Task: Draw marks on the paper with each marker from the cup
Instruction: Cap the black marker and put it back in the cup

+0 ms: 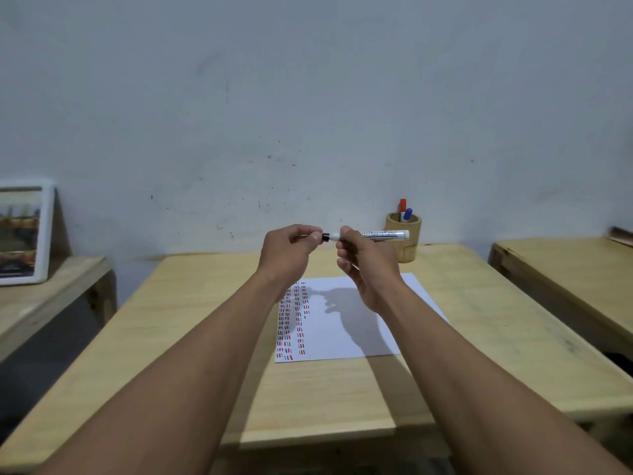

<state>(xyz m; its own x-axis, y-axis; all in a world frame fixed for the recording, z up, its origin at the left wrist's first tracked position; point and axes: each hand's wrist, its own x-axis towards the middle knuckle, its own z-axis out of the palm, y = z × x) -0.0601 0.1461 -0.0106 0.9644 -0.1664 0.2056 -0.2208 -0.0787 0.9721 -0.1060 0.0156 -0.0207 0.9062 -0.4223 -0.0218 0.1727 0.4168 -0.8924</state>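
I hold a white marker [382, 235] level in the air above the table, its barrel in my right hand [364, 265]. My left hand [291, 253] pinches the black cap [325, 237] at the marker's left end; I cannot tell whether the cap is seated or coming off. Below my hands lies a white sheet of paper [346, 334] with columns of short red, black and blue dashes along its left side. A wooden cup [404, 240] stands at the back of the table behind my right hand, with a red marker [402, 205] and a blue marker [407, 214] upright in it.
The paper rests on a light wooden table [205, 354] against a pale wall. A second wooden table [565, 279] stands to the right across a narrow gap. On a lower bench at the left leans a white-framed picture [22, 234].
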